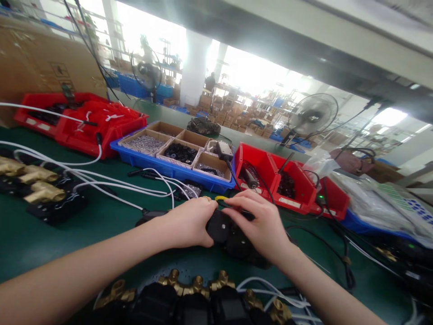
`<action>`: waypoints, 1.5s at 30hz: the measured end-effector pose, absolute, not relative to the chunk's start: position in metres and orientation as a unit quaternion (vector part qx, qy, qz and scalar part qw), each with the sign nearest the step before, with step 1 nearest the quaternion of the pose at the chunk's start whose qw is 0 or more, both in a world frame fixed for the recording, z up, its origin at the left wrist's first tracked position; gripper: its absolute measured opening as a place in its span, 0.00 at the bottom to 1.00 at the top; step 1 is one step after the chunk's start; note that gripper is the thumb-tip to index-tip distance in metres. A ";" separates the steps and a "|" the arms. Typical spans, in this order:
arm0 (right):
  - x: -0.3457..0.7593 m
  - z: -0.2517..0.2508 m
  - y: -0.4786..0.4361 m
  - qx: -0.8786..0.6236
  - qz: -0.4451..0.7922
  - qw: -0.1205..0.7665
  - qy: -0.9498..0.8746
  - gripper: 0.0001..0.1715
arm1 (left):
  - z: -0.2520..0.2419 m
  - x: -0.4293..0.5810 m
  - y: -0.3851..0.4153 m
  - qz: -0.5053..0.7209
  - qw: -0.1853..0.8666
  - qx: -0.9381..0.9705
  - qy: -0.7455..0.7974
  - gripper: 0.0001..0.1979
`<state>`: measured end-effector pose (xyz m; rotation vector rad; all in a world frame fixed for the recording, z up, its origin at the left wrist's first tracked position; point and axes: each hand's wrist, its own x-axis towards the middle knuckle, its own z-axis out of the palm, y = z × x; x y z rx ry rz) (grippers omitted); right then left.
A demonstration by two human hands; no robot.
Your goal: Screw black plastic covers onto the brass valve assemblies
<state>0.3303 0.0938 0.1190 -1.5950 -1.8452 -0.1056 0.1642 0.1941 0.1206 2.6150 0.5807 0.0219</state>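
Black plastic makes up the housing (218,227) at the centre of the frame, slightly below the middle, above the green tabletop (111,246). The left hand (191,221), coming in from the lower left, grasps it, thumb at the near side and fingers curled over the top. The right hand (262,219), from the lower right, bends its thumb and forefinger together at the housing's upper edge; I cannot tell whether they pinch anything. A small yellow piece (221,197) shows between the two hands, just beyond the housing.

Along the bottom edge stand black units with brass fittings (198,285); more brass fittings (43,192) lie at the left edge. White cables (118,184) run across the left half towards the hands. Beyond them, at centre, a blue tray (172,170) holds cardboard compartments of small parts. Red bins sit either side of it: one group (79,140) at upper left, another (294,205) right of centre. A fan (313,115) stands at upper right.
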 end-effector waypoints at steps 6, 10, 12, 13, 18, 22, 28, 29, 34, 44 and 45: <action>0.410 0.138 0.104 -0.762 -0.120 0.324 -0.547 0.10 | 0.125 0.163 0.183 -0.035 0.146 0.964 0.221 0.24; 0.454 0.146 0.127 -0.847 -0.099 0.179 -0.491 0.08 | 0.130 0.164 0.181 -0.052 0.135 0.964 0.222 0.25; 0.478 0.146 0.135 -0.882 -0.082 0.099 -0.454 0.12 | 0.132 0.162 0.181 -0.058 0.144 0.960 0.233 0.28; 0.490 0.145 0.136 -0.894 -0.073 0.068 -0.436 0.15 | 0.133 0.161 0.181 -0.059 0.149 0.958 0.238 0.29; 0.532 0.125 0.127 -0.900 -0.003 -0.019 -0.435 0.18 | 0.136 0.162 0.180 -0.015 0.152 0.963 0.222 0.31; 0.539 0.103 0.126 -0.885 0.033 -0.025 -0.463 0.17 | 0.131 0.177 0.174 0.016 0.136 0.974 0.182 0.33; 0.543 0.091 0.133 -0.894 0.044 0.006 -0.446 0.18 | 0.117 0.189 0.161 0.055 0.030 0.992 0.111 0.36; 0.544 0.091 0.134 -0.895 0.047 0.015 -0.443 0.19 | 0.115 0.188 0.159 0.062 0.017 0.993 0.095 0.35; 0.545 0.090 0.136 -0.896 0.080 0.075 -0.430 0.19 | 0.108 0.181 0.158 0.061 0.014 0.994 0.092 0.23; 0.522 0.115 0.101 -0.816 0.201 0.346 -0.416 0.15 | 0.120 0.192 0.169 0.051 0.230 0.947 0.220 0.24; 0.512 0.120 0.094 -0.798 0.210 0.373 -0.425 0.15 | 0.120 0.194 0.170 0.055 0.256 0.939 0.222 0.25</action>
